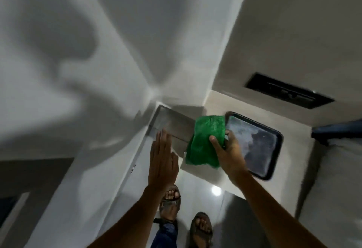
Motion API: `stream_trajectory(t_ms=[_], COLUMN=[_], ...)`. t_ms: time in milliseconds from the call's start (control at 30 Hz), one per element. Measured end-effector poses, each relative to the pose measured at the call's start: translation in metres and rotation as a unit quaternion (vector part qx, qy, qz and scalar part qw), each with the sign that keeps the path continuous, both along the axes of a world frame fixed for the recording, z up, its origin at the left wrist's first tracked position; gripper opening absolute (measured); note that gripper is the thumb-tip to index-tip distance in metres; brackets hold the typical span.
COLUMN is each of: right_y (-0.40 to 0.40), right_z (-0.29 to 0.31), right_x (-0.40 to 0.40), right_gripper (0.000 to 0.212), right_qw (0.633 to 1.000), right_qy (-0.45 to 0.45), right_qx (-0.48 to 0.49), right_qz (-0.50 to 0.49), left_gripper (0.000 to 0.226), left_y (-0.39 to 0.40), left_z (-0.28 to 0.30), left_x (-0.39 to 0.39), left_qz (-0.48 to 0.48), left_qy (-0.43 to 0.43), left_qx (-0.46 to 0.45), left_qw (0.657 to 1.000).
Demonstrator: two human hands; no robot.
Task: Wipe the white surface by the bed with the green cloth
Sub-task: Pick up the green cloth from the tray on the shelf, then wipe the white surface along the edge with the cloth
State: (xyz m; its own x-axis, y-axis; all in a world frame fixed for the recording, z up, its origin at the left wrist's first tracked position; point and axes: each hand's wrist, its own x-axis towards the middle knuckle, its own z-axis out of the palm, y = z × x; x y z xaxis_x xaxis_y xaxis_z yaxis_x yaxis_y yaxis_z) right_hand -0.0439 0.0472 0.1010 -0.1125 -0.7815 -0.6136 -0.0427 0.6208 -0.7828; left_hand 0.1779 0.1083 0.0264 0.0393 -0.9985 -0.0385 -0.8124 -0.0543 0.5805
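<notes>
The green cloth (205,142) hangs crumpled from my right hand (228,151), which grips it over the left end of the white bedside surface (291,149). The cloth covers the surface's left edge and part of the grey floor gap beyond it. My left hand (162,157) is held flat with fingers straight and together, empty, beside the white wall to the left of the cloth. Both forearms reach in from the bottom of the view.
A dark-rimmed tray (258,144) lies on the white surface just right of my right hand. A black slot panel (288,91) sits in the wall above. The bed (340,169) with a blue edge is at the right. My sandalled feet (184,214) stand on glossy floor.
</notes>
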Motion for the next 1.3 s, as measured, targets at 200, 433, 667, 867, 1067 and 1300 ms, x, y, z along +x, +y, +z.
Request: stream_trajectory(t_ms=[200,433,667,867,1067,1300], right_y=[0.016,0.07,0.084,0.087,0.092,0.111], right_z=[-0.041,-0.142,-0.262,-0.369,-0.455,-0.497], right_x=[0.112,0.201,0.266,0.305,0.322,0.337], right_gripper=[0.044,0.052,0.065,0.065,0.062,0.053], right_qw=[0.982,0.936,0.889,0.873,0.848,0.856], right_qy=[-0.022,-0.021,0.023,0.048,0.095,0.13], right_qx=[-0.008,0.004,-0.012,-0.01,-0.046,-0.167], right_qz=[0.186,0.351,0.458,0.485,0.519,0.471], left_gripper=[0.073,0.072,0.076,0.079,0.087,0.089], left_y=[0.096,0.184,0.222,0.245,0.26,0.28], left_z=[-0.035,-0.095,-0.194,-0.302,-0.392,-0.448], left_x=[0.089,0.153,0.178,0.175,0.177,0.166], left_qz=[0.11,0.195,0.233,0.28,0.315,0.323], left_qy=[-0.057,-0.065,-0.03,0.012,-0.022,-0.041], left_qx=[0.052,0.081,0.08,0.098,0.098,0.064], left_qw=[0.991,0.975,0.969,0.955,0.944,0.943])
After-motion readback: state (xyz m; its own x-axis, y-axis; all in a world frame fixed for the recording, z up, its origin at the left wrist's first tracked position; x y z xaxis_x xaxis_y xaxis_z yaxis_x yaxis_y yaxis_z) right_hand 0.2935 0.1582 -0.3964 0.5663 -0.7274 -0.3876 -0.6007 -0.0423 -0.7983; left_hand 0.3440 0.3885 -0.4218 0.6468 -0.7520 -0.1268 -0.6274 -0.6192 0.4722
